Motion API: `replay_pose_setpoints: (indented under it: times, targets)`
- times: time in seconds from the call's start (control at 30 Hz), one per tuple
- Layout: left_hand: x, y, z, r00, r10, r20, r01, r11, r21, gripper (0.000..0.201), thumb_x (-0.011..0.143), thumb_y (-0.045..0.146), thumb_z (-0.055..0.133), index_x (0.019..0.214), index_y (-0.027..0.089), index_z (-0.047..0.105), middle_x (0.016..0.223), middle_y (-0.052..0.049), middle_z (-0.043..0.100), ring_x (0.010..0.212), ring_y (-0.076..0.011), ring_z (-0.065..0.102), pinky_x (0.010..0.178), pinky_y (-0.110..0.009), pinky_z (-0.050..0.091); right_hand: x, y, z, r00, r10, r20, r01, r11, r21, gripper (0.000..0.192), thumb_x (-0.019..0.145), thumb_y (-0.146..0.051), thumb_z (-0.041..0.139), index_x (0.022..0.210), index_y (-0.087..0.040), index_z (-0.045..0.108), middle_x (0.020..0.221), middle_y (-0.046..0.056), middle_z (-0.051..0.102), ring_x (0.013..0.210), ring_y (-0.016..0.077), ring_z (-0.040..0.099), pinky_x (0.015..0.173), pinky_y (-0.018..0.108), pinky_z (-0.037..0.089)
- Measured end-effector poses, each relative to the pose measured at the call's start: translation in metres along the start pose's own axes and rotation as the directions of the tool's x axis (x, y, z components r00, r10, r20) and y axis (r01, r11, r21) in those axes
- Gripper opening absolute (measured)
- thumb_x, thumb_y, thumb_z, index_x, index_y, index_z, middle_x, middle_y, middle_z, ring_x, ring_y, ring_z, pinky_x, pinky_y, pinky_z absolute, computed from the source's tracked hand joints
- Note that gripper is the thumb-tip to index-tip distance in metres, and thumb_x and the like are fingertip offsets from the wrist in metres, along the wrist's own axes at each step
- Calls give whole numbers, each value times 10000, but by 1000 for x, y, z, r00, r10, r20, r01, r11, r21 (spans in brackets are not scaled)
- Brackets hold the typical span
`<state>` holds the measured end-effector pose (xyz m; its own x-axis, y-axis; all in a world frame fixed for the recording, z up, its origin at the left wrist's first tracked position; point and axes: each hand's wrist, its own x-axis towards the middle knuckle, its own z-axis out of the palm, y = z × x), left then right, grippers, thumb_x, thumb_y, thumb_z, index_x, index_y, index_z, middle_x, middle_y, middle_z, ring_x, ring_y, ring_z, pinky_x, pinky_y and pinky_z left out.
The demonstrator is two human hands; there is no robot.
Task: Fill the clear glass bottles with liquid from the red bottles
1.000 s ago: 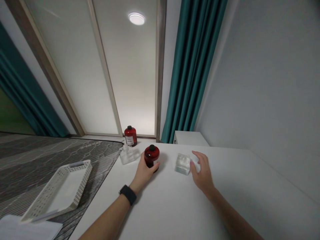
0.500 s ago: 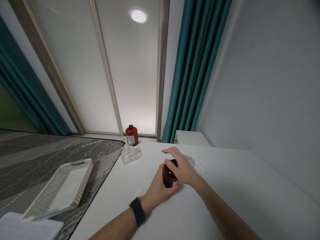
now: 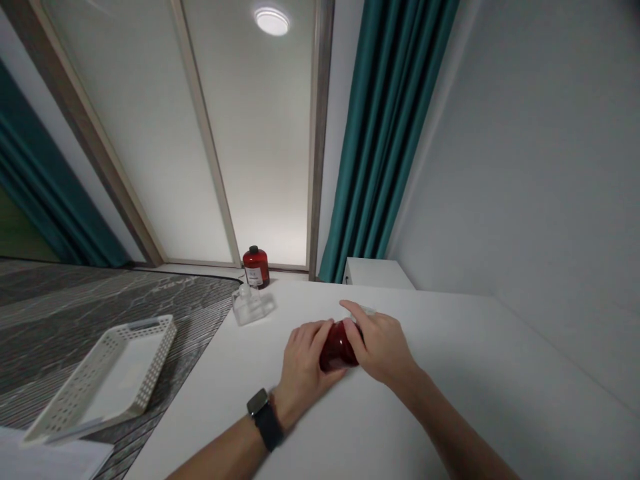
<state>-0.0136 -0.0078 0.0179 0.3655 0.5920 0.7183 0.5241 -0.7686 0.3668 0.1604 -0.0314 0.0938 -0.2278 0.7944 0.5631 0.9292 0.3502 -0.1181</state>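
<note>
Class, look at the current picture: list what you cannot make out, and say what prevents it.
All in the head view:
- Right end of the held red bottle: covered by the right hand.
- Its left side: behind the left hand.
- Most of the clear object: behind the right hand.
- Label wording on the standing red bottle: too small.
- White paper: cut off by the left and bottom edges.

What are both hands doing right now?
Left hand: closed around a red bottle.
Right hand: touching that bottle, but whether it's closed on it can't be told.
</note>
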Motion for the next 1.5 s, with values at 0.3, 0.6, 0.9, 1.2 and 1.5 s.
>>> replay_pose_setpoints:
  times: [0.3, 0.6, 0.9, 1.2, 1.5]
  targets:
    - [15, 2, -30, 956, 101, 274, -92, 995, -48, 718, 685, 330, 770, 1326, 214, 468, 1089, -124, 688, 921, -322, 650, 808, -456, 515, -20, 16, 11, 984, -177, -28, 179, 978, 106, 517, 873, -122, 388, 1366, -116, 541, 687, 62, 705, 613, 228, 639, 657, 350, 506]
    - [12, -5, -24, 952, 93, 293, -72, 994, -80, 760, 694, 356, 804, 1358, 214, 463, 1137, -130, 689, 963, -320, 662, 829, -455, 539, -27, 10, 12, 991, 118, -58, -80, 895, 440, 181, 950, -253, 447, 1101, -222, 542, 509, -93, 391, 449, 155, 481, 528, 264, 408]
    - [9, -21, -23, 964, 86, 253, -72, 995, -64, 777, 731, 370, 797, 1394, 225, 416, 1189, -137, 670, 994, -320, 652, 846, -462, 538, -33, 15, 11, 996, -5, -94, 47, 894, 446, 157, 940, -193, 463, 1079, -220, 531, 845, 54, 635, 794, 221, 635, 743, 357, 520]
    - [6, -25, -20, 964, 72, 254, -49, 994, -95, 809, 724, 341, 806, 1406, 237, 385, 1253, -140, 648, 1050, -324, 642, 891, -486, 537, -34, 11, 11, 991, -23, -133, 81, 889, 450, 204, 886, -148, 500, 1079, -216, 491, 912, 65, 613, 861, 238, 611, 780, 380, 514]
    - [7, -24, -21, 960, 64, 271, -43, 996, -84, 817, 726, 326, 809, 1404, 230, 363, 1249, -141, 642, 1043, -323, 635, 886, -487, 534, -33, 9, 10, 981, -25, -195, 123, 850, 513, 364, 846, -105, 508, 1191, -211, 466, 1048, 92, 580, 995, 253, 579, 886, 415, 502]
